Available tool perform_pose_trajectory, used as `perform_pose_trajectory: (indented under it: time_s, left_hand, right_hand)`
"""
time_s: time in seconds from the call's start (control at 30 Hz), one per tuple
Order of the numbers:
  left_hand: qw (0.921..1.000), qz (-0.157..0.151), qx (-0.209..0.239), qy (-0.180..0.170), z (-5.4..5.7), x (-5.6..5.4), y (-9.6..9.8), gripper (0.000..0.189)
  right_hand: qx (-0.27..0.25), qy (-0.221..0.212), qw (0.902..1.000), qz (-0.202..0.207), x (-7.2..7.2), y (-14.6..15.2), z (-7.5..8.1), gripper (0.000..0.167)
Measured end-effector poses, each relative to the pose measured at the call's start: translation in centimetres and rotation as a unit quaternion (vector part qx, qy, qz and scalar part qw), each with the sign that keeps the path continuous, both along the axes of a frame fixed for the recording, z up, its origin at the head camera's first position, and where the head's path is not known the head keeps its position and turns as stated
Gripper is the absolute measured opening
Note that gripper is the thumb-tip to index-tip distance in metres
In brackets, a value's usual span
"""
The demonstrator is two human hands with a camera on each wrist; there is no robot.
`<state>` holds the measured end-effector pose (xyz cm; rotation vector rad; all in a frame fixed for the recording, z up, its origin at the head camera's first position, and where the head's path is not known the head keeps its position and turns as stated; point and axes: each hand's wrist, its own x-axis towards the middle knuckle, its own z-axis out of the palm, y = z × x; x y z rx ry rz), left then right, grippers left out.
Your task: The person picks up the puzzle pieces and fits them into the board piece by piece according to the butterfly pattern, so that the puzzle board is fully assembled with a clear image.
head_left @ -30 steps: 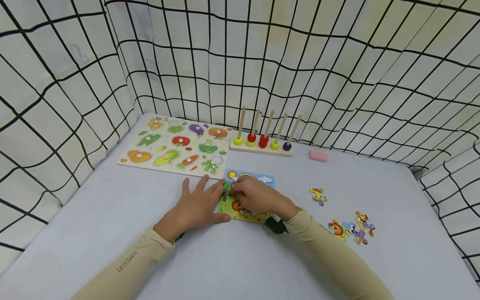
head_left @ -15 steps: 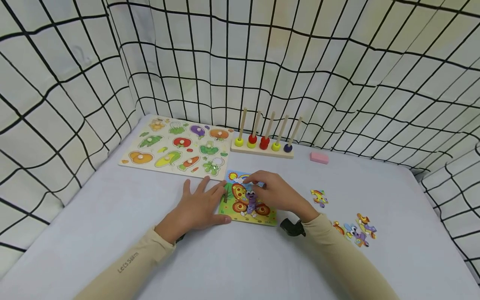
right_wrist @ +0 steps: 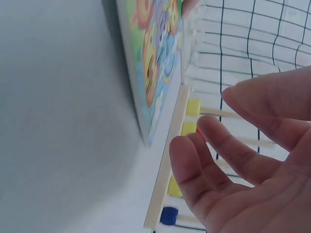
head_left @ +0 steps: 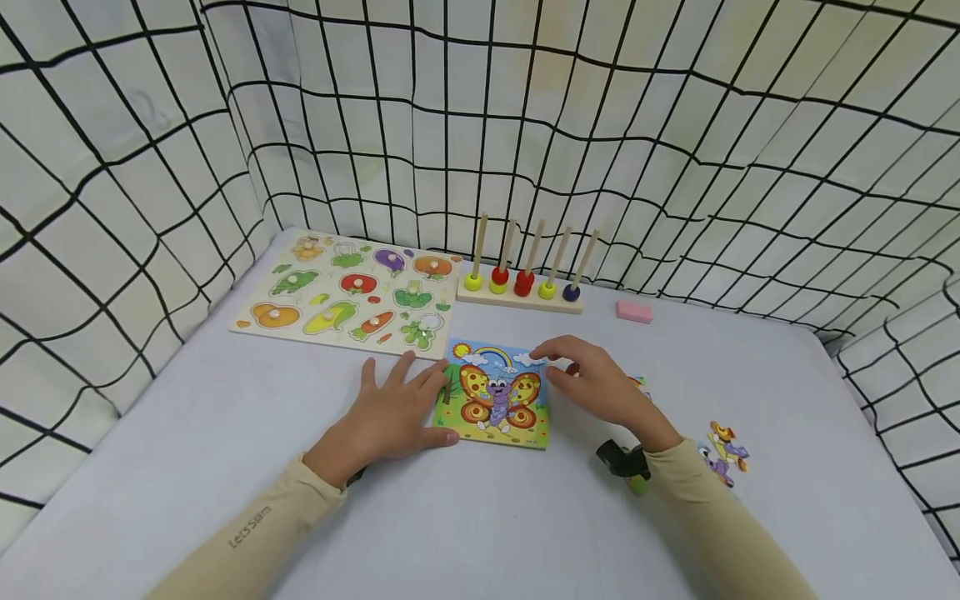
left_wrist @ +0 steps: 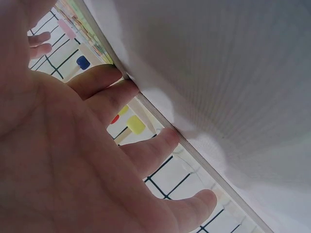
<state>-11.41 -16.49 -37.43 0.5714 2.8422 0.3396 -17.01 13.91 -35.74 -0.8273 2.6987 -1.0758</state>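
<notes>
A square picture puzzle board (head_left: 498, 398) with a butterfly, rainbow and sun lies flat on the white table. My left hand (head_left: 390, 412) rests beside it, fingers spread, with index fingertip and thumb at its left edge. In the left wrist view, that hand's fingers (left_wrist: 150, 150) reach toward a thin board edge. Just off the board's upper right corner, my right hand (head_left: 596, 383) hovers with bent, parted fingers and holds nothing. The right wrist view shows its fingertips (right_wrist: 183, 150) apart from the puzzle board (right_wrist: 158, 63).
Behind the left hand lies a wooden vegetable peg board (head_left: 360, 298). A bead stacker (head_left: 521, 298) with upright rods stands at the back, with a pink block (head_left: 634, 312) to its right. Loose puzzle pieces (head_left: 726, 446) lie right, partly behind the right sleeve. Black netting (head_left: 570, 125) borders the table.
My right hand has moved right, from over the puzzle board to beside its right edge, uncovering the butterfly picture. The left hand stays in place.
</notes>
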Motion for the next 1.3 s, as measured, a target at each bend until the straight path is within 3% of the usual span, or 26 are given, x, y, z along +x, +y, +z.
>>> perform_pose_trajectory:
  time_s: [0.47,1.3]
  left_hand:
    - [1.0,0.001,-0.001,-0.004,-0.4,0.1,0.3,0.083]
    - [1.0,-0.004,-0.006,0.0,-0.2,-0.1,0.0,0.084]
  right_hand:
    - [0.016,-0.006,0.9989,-0.044,0.6,6.1,-0.1,0.034]
    - [0.065,0.01,0.9928,-0.1,4.3,16.2,0.8,0.054]
